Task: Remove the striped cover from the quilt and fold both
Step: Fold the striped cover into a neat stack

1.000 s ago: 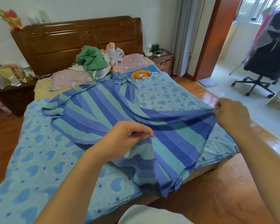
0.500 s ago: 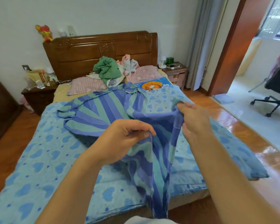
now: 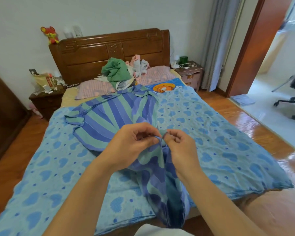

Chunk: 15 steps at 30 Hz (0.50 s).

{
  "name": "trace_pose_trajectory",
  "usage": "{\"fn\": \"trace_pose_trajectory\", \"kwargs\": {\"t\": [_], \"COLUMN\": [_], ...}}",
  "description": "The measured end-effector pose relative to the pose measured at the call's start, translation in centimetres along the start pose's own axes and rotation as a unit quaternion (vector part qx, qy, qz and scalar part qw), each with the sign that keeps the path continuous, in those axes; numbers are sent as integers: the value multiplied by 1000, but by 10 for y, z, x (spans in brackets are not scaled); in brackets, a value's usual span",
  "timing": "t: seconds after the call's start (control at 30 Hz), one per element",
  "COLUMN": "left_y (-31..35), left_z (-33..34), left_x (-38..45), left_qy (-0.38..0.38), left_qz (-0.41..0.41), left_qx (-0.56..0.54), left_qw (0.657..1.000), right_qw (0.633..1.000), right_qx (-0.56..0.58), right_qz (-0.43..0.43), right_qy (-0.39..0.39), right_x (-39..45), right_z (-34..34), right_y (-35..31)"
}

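Across the bed (image 3: 41, 167), toward twelve o'clock, trails the striped cover (image 3: 109, 120) as your left hand (image 3: 133, 143) and right hand (image 3: 180, 147) pinch two corners together, seemingly to halve it.

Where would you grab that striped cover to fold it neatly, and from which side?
Probably by its near edge, from the foot of the bed, where the left hand and right hand already pinch it. The striped cover lies lengthwise toward the headboard over the heart-print quilt, so lifting that edge's two corners together would likely halve it along its stripes.
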<state>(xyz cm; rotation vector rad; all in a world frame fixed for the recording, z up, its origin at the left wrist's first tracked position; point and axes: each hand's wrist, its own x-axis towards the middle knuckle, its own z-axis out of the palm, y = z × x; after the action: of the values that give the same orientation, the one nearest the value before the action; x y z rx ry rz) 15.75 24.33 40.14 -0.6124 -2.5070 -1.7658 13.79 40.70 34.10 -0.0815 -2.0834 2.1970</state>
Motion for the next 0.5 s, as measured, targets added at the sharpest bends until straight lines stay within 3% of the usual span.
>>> {"fn": "trace_pose_trajectory", "kwargs": {"t": [0.07,0.13,0.23,0.3,0.4,0.5], "left_y": [-5,-7,-7,-6,-3,0], "left_z": [0,-1,-5,-7,-8,-5], "left_x": [-1,0,5,6,6,9], "left_qy": [-14,-23,-39,-44,-43,-35], "left_qz": [-15,-30,-35,-32,-35,-16], "left_qx": [-1,9,30,17,-29,-62], "left_qw": [1000,999,998,998,998,997], "right_qw": [990,927,912,906,942,971], "right_qx": [-131,-336,-310,-263,-187,-81], "right_qz": [-50,-137,-92,-137,-217,-221], "right_qy": [26,95,252,300,172,40], "right_x": [4,21,56,66,45,11], "right_z": [-7,-22,-53,-64,-47,-17], "right_y": [11,13,-5,-17,-34,-37]}}
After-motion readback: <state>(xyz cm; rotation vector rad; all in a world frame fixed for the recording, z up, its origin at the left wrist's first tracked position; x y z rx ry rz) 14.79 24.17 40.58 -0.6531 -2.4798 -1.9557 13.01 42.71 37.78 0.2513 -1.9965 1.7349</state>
